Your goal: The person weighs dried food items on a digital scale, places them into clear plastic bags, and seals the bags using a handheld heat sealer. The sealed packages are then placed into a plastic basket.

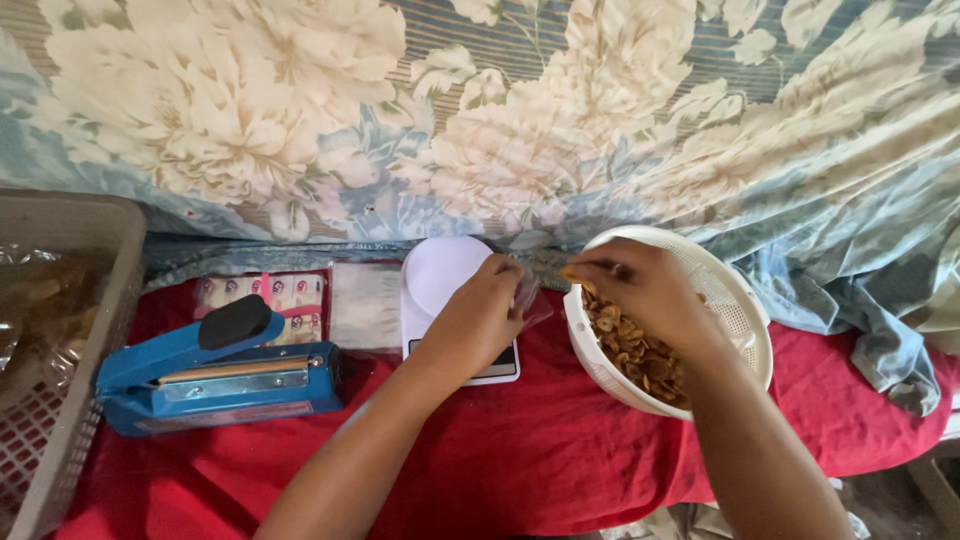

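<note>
Pinching chips (572,272), right hand (640,290) sits over the strainer bowl (745,330); left hand (480,318), just left of bowl, grips clear bag (530,300) above scale (440,275). Risk: limp bag mouth sags, chips spill onto red cloth (520,450).

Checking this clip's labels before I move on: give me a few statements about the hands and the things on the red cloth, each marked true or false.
1. The right hand is over a white perforated basket of brown chips. True.
2. The left hand holds a clear plastic bag above the white kitchen scale. True.
3. The blue heat sealer lies to the right of the basket. False: it lies to the left, beyond the scale.
4. The cloth under the scale is green. False: the red cloth covers the surface.
5. The right hand is empty and flat. False: its fingers pinch chips.
</note>
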